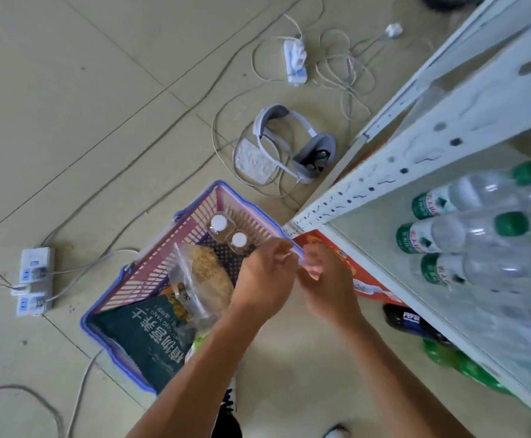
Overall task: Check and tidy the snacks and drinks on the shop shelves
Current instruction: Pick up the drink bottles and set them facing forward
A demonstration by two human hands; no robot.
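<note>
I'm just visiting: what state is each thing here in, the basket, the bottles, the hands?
Basket: on the floor, loaded with goods.
White-capped bottles: upright in the basket, capped.
Green-capped bottles: lying on their sides on the shelf, capped.
Power strip: on the floor, plugs inserted.
Left hand: curled round the blue handle.
Right hand: pinching the same handle.

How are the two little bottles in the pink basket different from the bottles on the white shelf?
The two small white-capped bottles stand in the pink plastic basket; the clear green-capped bottles sit on the white metal shelf. The green-capped bottles show green-and-white labels; the white-capped bottles show none from above. Both kinds have see-through bodies.
</note>
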